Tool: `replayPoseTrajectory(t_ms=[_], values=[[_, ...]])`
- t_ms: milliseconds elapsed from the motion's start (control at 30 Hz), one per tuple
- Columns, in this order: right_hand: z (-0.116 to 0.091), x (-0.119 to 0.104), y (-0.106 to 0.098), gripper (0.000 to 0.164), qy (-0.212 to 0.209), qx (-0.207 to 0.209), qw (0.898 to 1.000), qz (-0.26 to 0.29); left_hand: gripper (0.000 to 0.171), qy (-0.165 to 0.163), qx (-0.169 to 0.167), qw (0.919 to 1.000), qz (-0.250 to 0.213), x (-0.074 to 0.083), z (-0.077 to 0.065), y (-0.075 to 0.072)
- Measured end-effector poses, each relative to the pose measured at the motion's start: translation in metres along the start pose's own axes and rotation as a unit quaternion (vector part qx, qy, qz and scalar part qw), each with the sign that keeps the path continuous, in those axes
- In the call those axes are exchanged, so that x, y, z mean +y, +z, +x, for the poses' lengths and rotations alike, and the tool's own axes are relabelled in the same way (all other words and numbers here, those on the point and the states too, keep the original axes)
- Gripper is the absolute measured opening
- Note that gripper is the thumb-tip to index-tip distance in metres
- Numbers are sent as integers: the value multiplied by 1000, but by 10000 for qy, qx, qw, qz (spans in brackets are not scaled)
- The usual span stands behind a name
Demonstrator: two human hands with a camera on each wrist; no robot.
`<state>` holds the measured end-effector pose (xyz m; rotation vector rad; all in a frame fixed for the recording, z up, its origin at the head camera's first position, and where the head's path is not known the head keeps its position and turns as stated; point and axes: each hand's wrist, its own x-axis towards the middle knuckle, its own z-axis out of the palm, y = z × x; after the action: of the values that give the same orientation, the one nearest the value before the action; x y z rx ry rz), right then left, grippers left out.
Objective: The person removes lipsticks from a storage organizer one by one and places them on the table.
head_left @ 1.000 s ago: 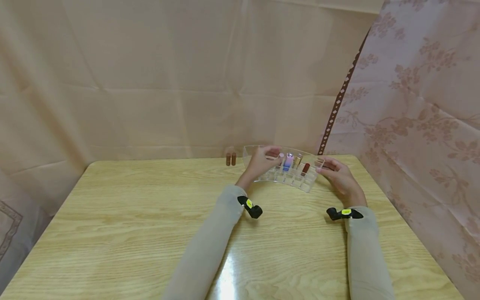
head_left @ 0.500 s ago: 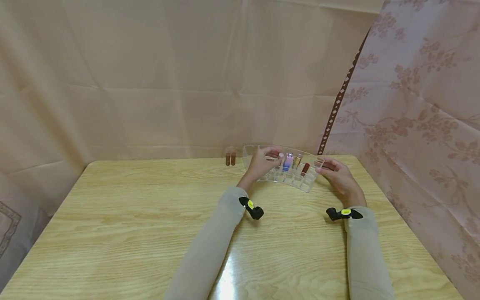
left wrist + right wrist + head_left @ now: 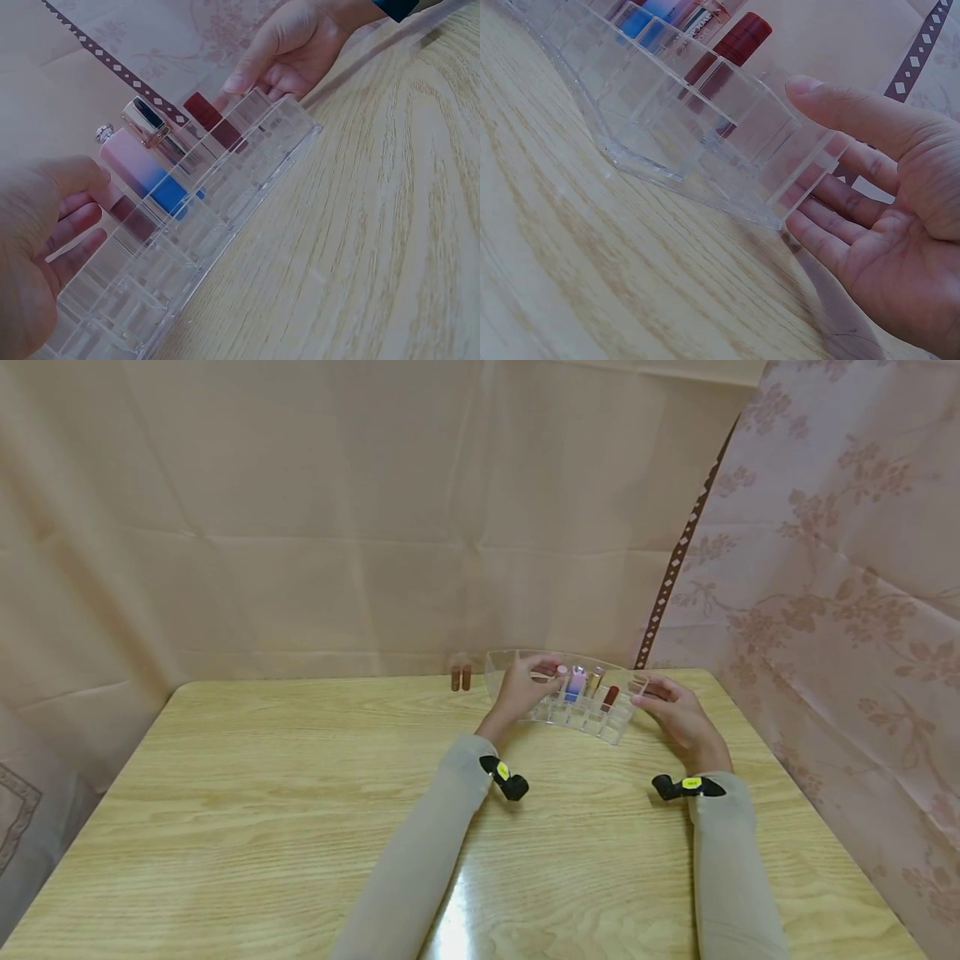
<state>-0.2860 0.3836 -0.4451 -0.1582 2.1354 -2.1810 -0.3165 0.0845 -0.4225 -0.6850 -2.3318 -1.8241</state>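
Observation:
A clear stepped lipstick organizer (image 3: 611, 727) stands near the table's back edge. My left hand (image 3: 523, 685) reaches over its left part, fingertips pinching the pink top of a lipstick (image 3: 133, 219) whose dark lower part sits in a compartment. Beside that tube stand a pink-and-blue lipstick (image 3: 142, 171) with a jewelled top, a gold-topped clear tube (image 3: 150, 124) and a dark red tube (image 3: 213, 120). At the organizer's right end, my right hand (image 3: 681, 720) grips the side wall, thumb at the upper edge and fingers around the outside.
Two brown tubes (image 3: 461, 678) stand upright at the table's back edge, left of the organizer. A beige curtain (image 3: 337, 527) hangs behind the wooden table (image 3: 262, 802), and a pink floral cloth (image 3: 847, 568) hangs on the right.
My left forearm has shifted very slightly to the right, its hand staying at the pink-topped lipstick. The right hand and the organizer look unmoved.

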Motion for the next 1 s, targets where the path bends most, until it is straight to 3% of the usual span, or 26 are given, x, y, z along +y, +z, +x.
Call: replayPoseTrajectory(t_ms=[633, 1000], values=[[-1, -2, 1, 65, 66, 18, 10000, -62, 25, 14, 136, 9998, 159, -1, -1, 2], [1, -2, 0, 59, -14, -114, 9999, -4, 21, 19, 279, 9996, 25, -2, -1, 4]])
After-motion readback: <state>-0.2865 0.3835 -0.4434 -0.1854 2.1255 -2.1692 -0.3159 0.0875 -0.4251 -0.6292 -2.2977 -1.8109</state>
